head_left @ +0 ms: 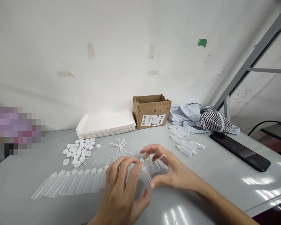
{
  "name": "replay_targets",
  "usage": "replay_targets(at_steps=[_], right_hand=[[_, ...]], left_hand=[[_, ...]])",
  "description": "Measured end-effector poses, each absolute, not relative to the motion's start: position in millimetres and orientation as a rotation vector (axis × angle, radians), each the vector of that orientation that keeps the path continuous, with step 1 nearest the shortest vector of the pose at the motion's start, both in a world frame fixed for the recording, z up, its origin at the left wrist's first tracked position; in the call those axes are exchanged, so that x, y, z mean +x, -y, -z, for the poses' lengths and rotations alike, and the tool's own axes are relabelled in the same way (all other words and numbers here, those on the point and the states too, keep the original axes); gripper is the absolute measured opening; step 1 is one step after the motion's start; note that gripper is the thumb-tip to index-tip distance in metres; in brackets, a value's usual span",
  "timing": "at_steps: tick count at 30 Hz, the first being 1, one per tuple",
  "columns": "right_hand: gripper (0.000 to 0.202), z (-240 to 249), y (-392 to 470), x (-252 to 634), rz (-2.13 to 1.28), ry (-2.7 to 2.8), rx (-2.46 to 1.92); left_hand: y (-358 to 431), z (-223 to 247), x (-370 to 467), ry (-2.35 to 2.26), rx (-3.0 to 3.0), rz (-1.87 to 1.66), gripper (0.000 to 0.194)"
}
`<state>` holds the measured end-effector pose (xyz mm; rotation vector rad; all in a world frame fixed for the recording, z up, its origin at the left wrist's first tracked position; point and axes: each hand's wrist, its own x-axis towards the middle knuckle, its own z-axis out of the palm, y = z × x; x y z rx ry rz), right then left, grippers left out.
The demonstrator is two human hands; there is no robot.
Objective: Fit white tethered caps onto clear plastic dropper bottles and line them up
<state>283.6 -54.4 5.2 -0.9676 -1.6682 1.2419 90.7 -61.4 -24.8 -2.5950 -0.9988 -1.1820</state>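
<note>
My left hand (123, 187) and my right hand (170, 170) meet over the table, both closed round one translucent plastic bottle (145, 176) with a white top. The left fingers are at its top and lower left; the right thumb presses its lower right side. A thin white hooked piece (162, 156) sticks out near the right fingers. To the left lies a slanted row of translucent bottles (77, 182) with white caps and thin hooked stems. More bottles (156, 165) lie behind the hands, partly hidden.
Loose white caps (79, 150) and white hooked pieces (120, 147) lie behind the row. Farther back are stacked white sheets (106, 125), a cardboard box (152, 112) and cloth (201, 118). Uncapped bottles (186, 147) and a black phone-like object (240, 151) lie right.
</note>
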Motion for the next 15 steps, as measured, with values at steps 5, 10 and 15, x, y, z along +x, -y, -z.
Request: replay_targets(at_steps=[5,10,15], right_hand=[[0.028,-17.5,48.5,306.2,-1.001,1.801,-0.948],[0.011,-27.5,43.5,333.7,-0.936,1.859,-1.124],[0.009,-30.9,39.5,363.6,-0.909,1.766,-1.294]], left_hand=[[58.0,25.5,90.0,0.957,-2.642,1.077,0.034],[52.1,17.6,112.5,0.970,-2.754,1.018,0.034],[37.7,9.4,150.3,1.097,-2.939,0.822,0.036]])
